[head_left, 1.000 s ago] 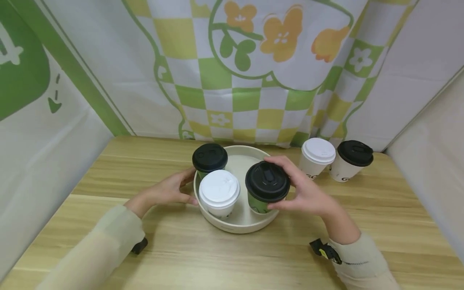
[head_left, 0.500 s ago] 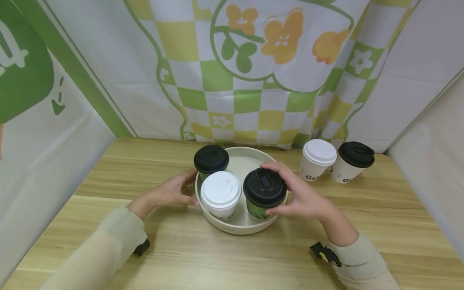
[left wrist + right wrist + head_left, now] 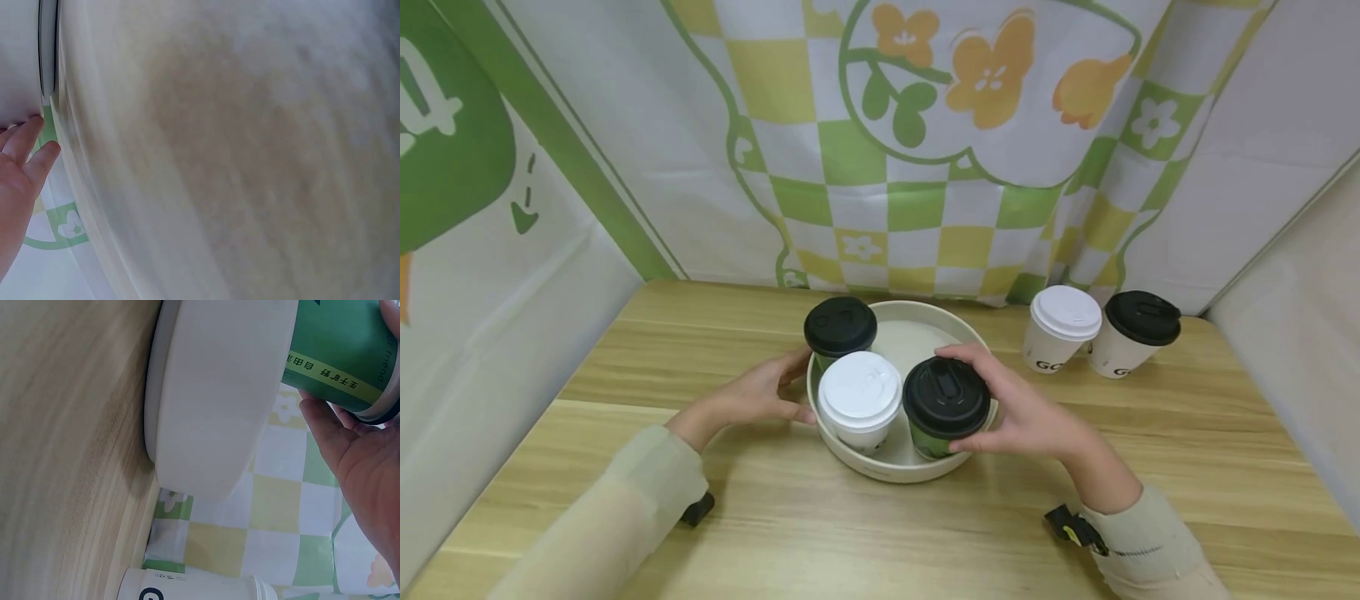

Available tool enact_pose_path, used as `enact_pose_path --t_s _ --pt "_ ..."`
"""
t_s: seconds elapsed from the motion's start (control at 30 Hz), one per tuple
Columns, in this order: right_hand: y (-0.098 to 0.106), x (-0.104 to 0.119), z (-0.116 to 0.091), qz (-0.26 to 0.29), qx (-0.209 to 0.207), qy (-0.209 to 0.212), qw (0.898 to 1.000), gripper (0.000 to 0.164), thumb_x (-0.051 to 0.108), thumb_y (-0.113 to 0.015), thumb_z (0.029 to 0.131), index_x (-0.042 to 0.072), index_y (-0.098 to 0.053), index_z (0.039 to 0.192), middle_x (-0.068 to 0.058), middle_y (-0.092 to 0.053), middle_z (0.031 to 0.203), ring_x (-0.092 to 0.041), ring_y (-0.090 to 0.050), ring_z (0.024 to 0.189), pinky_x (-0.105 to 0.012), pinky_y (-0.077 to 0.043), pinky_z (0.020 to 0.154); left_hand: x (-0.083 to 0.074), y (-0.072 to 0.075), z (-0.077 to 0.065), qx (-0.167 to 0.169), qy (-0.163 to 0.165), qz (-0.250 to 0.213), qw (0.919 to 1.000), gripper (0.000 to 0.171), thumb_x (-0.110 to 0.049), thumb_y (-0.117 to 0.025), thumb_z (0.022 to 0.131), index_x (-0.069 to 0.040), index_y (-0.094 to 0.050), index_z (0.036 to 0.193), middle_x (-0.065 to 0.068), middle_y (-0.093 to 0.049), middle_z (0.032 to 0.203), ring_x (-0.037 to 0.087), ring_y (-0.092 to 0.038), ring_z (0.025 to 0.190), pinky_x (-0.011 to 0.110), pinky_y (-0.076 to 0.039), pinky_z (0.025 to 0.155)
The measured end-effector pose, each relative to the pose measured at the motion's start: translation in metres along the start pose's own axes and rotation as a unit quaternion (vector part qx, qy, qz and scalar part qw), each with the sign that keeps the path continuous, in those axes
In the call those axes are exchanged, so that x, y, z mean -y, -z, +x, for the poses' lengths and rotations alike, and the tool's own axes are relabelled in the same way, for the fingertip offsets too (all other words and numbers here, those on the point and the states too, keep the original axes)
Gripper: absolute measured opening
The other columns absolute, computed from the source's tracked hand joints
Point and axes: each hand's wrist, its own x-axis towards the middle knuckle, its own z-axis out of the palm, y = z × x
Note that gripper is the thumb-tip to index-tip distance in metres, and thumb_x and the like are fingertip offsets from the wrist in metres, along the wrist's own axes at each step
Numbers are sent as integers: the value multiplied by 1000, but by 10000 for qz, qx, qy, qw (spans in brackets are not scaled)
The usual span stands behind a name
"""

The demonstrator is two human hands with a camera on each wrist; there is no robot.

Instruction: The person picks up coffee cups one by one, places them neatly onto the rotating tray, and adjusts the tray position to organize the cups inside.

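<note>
My right hand [image 3: 1026, 417] grips a green paper cup with a black lid [image 3: 946, 400], thumb on the near side and fingers behind. The cup is upright at the right side of a round cream tray [image 3: 898, 473]. In the right wrist view the green cup [image 3: 344, 344] shows above the tray's wall [image 3: 225, 394]. A white cup with a white lid [image 3: 860, 392] stands in the tray beside it, and another green cup with a black lid [image 3: 840, 327] is behind that. My left hand [image 3: 748, 396] rests against the tray's left wall, fingers spread; in the left wrist view its fingers [image 3: 40, 162] look extended.
On the wooden table [image 3: 880, 542], a white cup with a white lid [image 3: 1062, 329] and a white cup with a black lid [image 3: 1138, 333] stand at the back right. A checked, flowered curtain [image 3: 910, 192] hangs behind the table.
My right hand has brought the green cup slightly left and nearer within the tray, seemingly lower. My left hand has stayed at the tray's left wall.
</note>
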Motion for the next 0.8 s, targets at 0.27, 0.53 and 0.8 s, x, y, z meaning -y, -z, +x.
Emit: enact_pose_path --t_s 0.27,0.53,0.8 --pt "-1 0 -1 -211 25 35 9998 98 24 -92 71 12 -34 148 -9 -51 144 -23 -51 132 -19 -32 118 -2 0 -2 -31 151 59 9999 111 -21 -84 80 1 -9 158 23 -13 165 47 -26 147 60 -27 119" --pt "0 -1 -2 -224 58 -82 9997 97 23 -91 71 13 -34 148 -7 -51 143 -22 -51 131 -19 -32 117 0 0 -2 -42 131 1 9999 110 -18 -84 80 1 -9 158 23 -13 165 46 -26 148 60 -26 120" --pt "0 -2 -2 -345 193 -182 9991 97 26 -91 72 14 -32 149 -6 -49 144 -22 -50 132 -22 -34 117 0 0 0 -17 150 -22 9999 110 -17 -84 80 1 -8 158 22 -12 165 45 -26 148 59 -28 119"
